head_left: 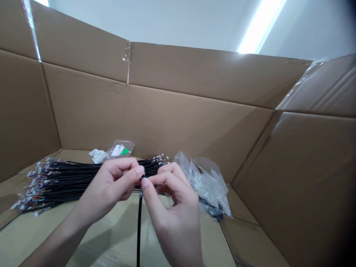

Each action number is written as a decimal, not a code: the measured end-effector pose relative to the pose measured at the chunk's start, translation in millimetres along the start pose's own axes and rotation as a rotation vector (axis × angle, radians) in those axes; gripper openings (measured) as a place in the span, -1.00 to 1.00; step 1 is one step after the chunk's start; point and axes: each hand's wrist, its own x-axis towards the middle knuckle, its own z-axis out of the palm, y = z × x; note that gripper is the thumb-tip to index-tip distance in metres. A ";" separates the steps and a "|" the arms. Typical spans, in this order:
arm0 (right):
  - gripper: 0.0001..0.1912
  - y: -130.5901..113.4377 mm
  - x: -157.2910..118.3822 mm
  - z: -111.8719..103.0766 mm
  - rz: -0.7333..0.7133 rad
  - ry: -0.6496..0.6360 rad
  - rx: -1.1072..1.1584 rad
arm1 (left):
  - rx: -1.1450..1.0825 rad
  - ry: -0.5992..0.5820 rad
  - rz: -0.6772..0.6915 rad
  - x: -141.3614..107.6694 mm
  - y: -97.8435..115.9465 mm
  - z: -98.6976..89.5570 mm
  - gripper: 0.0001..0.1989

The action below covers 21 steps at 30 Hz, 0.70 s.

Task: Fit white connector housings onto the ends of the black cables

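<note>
Near the middle of the view, my left hand (118, 181) and my right hand (175, 196) meet at the upper end of a black cable (139, 226). Thumb and forefinger of each hand are pinched on the small wires at that end, which are mostly hidden by the fingertips. From there the cable hangs straight down past the bottom edge. Behind my hands lies a thick bundle of black cables (75, 180), with white connectors and coloured wires at its left end and more white connectors at its right end.
Tall cardboard walls (180, 122) surround the work surface (116, 237). A clear bag of small white parts (205, 185) lies at the right, with dark items under it. Behind the bundle rests another plastic bag (121, 148) with a white and green label.
</note>
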 end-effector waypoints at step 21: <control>-0.85 3.8 -7.9 9.1 -0.149 0.187 -0.091 | -0.128 -0.009 0.037 -2.5 -1.5 6.0 -0.55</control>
